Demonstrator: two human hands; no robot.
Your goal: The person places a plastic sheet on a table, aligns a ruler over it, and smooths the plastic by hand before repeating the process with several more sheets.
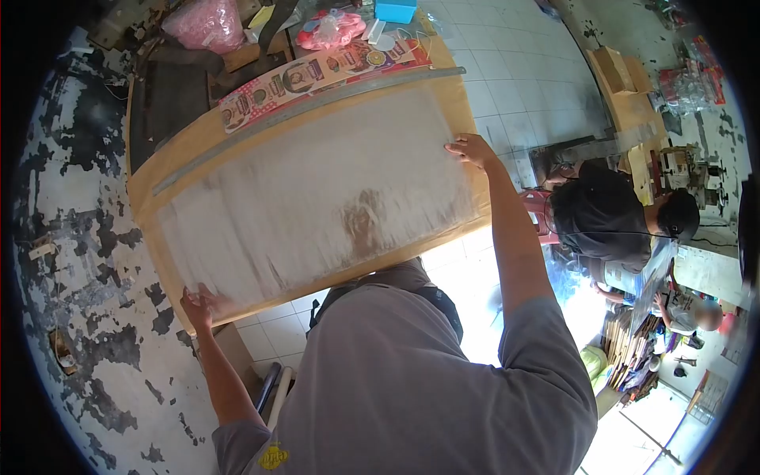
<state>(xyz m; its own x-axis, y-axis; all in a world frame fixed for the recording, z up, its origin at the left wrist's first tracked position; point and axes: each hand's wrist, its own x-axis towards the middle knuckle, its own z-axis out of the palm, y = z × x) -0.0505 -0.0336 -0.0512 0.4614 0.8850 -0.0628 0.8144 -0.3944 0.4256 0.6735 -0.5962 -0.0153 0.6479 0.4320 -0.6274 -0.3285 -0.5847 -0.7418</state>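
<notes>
A large whitish, cloudy sheet (293, 166) with brown smudges lies on a table covered in brown paper (146, 194). My left hand (202, 306) is at the sheet's near left corner, slightly blurred, its fingers apart. At the opposite side, my right hand (473, 149) reaches across the right edge with its fingers bent together on the sheet's border. Along the far side of the sheet lies a long grey metal straightedge (317, 104), apart from both hands.
Beyond the straightedge lie a printed cardboard strip (309, 77), a pink bag (336, 30) and a blue box (396, 10). A peeling wall (87, 317) borders the left. On the right, a person in black (602, 210) sits at a workbench; another person (681, 313) is farther back.
</notes>
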